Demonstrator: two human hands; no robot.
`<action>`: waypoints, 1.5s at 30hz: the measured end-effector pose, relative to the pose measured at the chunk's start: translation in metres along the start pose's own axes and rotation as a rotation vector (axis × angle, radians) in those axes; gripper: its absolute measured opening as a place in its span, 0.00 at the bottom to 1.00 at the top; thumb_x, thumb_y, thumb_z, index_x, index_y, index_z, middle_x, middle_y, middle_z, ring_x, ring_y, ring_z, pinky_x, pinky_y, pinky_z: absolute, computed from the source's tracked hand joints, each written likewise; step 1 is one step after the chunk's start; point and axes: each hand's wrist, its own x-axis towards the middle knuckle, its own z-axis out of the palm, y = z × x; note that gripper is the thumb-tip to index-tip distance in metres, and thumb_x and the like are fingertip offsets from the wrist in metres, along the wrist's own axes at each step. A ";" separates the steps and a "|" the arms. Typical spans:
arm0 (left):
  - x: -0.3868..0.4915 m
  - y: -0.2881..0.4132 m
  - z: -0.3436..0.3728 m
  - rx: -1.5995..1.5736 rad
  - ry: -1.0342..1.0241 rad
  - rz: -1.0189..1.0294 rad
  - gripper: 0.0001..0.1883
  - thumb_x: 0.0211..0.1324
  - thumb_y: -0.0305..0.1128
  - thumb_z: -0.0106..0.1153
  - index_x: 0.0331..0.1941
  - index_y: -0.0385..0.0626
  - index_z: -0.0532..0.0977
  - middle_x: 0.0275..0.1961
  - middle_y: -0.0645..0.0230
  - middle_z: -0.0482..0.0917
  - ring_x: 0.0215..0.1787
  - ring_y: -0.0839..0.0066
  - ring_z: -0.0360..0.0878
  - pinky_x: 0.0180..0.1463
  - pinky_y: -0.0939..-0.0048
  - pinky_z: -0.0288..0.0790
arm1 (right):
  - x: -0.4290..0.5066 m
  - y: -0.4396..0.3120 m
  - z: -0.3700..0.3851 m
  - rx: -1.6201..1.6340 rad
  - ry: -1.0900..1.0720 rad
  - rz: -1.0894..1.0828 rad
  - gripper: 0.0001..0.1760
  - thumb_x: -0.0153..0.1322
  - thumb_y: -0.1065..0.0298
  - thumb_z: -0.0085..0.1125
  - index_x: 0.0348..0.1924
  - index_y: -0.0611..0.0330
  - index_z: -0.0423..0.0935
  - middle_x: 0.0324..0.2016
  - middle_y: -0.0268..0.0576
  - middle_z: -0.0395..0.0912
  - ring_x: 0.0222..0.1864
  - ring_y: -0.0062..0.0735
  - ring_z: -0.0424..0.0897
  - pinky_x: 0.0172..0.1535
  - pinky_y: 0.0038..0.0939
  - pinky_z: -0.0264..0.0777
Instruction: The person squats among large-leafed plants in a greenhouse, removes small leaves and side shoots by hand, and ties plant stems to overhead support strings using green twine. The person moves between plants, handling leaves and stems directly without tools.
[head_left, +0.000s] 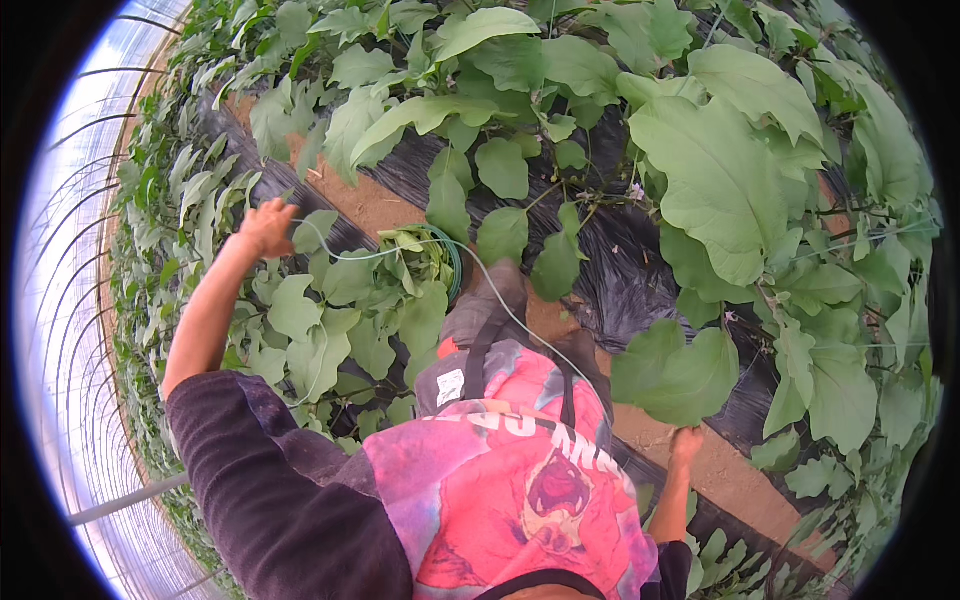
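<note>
Out to the left, my left hand (268, 228) is spread above eggplant leaves, and one end of a pale green cord (495, 281) reaches its fingers; whether they grip it cannot be told. The cord curves across in front of my body towards the lower right. My right hand (686, 442) is low at the right, fingers closed, at the lower edge of a broad eggplant leaf (679, 375); what is in it is hidden. Near my legs, a round green-rimmed container (455, 262) holds picked leaves (412, 251).
Eggplant plants (712, 180) crowd both sides. Black plastic mulch (626, 277) covers the beds beside a bare soil path (742, 495). Thin training strings (862, 240) cross the plants at right. Greenhouse hoops (82, 225) curve along the far left.
</note>
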 end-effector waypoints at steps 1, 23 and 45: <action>0.005 0.047 -0.007 -0.120 0.018 0.209 0.39 0.48 0.42 0.66 0.66 0.50 0.63 0.63 0.58 0.67 0.69 0.57 0.62 0.68 0.49 0.60 | -0.014 -0.026 0.029 0.095 -0.122 0.000 0.16 0.73 0.56 0.53 0.46 0.56 0.80 0.18 0.34 0.73 0.13 0.21 0.66 0.17 0.28 0.57; 0.286 0.481 -0.066 -1.333 0.502 1.091 0.12 0.57 0.30 0.59 0.44 0.39 0.75 0.33 0.66 0.81 0.36 0.64 0.79 0.42 0.64 0.72 | 0.080 -0.399 0.400 0.453 -0.240 0.096 0.17 0.75 0.59 0.51 0.29 0.63 0.79 0.14 0.36 0.70 0.12 0.22 0.67 0.14 0.27 0.58; 0.454 0.671 -0.114 -1.270 0.360 0.362 0.14 0.59 0.37 0.55 0.44 0.41 0.77 0.38 0.59 0.82 0.38 0.61 0.80 0.45 0.62 0.73 | 0.297 -0.389 0.489 0.599 -0.335 0.132 0.14 0.75 0.60 0.50 0.30 0.59 0.76 0.21 0.39 0.76 0.18 0.25 0.73 0.18 0.29 0.61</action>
